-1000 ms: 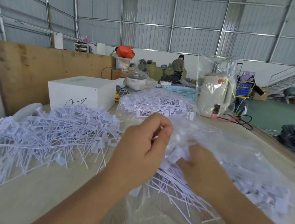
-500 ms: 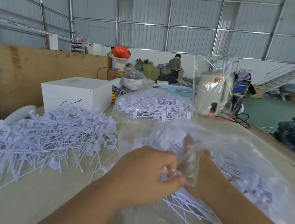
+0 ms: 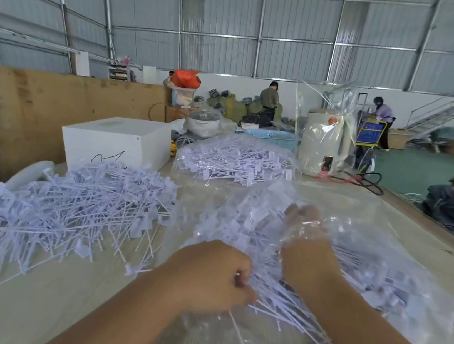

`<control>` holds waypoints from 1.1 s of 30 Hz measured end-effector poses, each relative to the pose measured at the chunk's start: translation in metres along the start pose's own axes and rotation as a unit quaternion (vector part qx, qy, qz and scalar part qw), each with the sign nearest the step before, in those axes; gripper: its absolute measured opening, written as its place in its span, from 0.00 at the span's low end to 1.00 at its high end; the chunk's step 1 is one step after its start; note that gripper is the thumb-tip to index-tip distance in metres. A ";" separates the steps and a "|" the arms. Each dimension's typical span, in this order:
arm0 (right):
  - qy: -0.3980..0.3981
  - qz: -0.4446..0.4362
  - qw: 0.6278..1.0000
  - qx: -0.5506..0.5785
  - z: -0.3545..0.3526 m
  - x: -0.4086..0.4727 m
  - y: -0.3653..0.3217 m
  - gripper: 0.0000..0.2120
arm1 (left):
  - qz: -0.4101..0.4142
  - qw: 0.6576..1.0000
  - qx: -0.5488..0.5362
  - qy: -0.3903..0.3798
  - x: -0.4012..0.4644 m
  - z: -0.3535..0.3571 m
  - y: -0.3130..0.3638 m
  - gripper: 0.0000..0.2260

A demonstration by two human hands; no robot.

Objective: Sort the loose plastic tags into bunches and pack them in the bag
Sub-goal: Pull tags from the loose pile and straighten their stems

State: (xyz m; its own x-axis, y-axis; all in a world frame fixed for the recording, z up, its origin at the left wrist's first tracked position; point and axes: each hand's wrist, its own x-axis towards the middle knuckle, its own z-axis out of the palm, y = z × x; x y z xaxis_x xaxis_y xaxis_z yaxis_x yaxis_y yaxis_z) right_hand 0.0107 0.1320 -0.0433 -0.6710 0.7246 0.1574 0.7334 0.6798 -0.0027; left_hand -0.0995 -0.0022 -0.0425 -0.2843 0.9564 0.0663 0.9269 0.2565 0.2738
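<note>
My left hand is clenched at the near edge of the clear crinkled plastic bag, its grip pinching the thin stems of a bunch of white plastic tags whose flat heads point away from me into the bag. My right hand is pushed inside the bag's mouth, seen through the film; its fingers reach forward among the tags, and I cannot tell whether that grip holds any of them. The bag lies on the pale wooden bench straight in front of me, already carrying a layer of tags spread toward its right side. To my left, on the bare bench, sits the large loose heap of white plastic tags, tangled, with stems pointing every way. Beyond my hands lies a second clear bag filled with tags, and just left of it stands a white rectangular box. Behind that bag are a light blue plastic basket and a cream appliance wrapped in clear plastic. A brown plywood board stands upright along the bench's far left side.
</note>
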 end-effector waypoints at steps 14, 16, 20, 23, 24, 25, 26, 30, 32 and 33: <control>-0.035 -0.044 0.997 0.055 0.009 -0.011 -0.002 0.38 | 0.091 0.960 0.065 0.255 0.007 0.007 0.004 0.29; -0.059 -0.033 0.997 0.024 -0.003 -0.021 -0.002 0.38 | 0.094 0.968 0.104 0.210 0.011 0.012 0.004 0.32; 0.082 -0.082 0.992 0.047 -0.033 -0.038 -0.006 0.14 | 0.058 0.981 0.122 0.142 0.020 0.021 -0.004 0.28; 0.304 -0.134 0.932 0.147 -0.040 -0.036 -0.006 0.09 | 0.049 0.980 0.148 0.127 0.023 0.023 -0.005 0.26; 0.350 -0.157 0.908 0.167 -0.038 -0.032 -0.005 0.11 | 0.050 0.979 0.151 0.127 0.023 0.024 -0.005 0.26; 0.356 -0.172 0.905 0.156 -0.035 -0.029 -0.006 0.17 | 0.053 0.978 0.153 0.129 0.023 0.025 -0.004 0.26; 0.306 -0.181 0.927 0.124 -0.027 -0.025 -0.007 0.22 | 0.055 0.978 0.154 0.133 0.022 0.025 -0.004 0.25; 0.055 -0.144 0.983 0.098 0.010 -0.006 -0.001 0.28 | 0.065 0.977 0.135 0.149 0.016 0.021 -0.007 0.18; 0.032 -0.144 0.983 0.111 0.015 -0.001 0.002 0.29 | 0.058 0.979 0.105 0.167 0.014 0.017 -0.011 0.16; 0.030 -0.142 0.984 0.100 0.018 0.001 0.004 0.30 | 0.048 0.978 0.085 0.183 0.014 0.014 -0.013 0.15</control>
State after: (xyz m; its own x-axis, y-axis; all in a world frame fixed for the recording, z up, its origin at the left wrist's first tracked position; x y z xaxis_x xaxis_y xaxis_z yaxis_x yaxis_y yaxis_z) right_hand 0.0108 0.1376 -0.0604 -0.8335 0.4984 0.2384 0.4771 0.8669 -0.1444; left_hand -0.1120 0.0100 -0.0580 -0.2333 0.8715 0.4314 0.9723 0.2164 0.0887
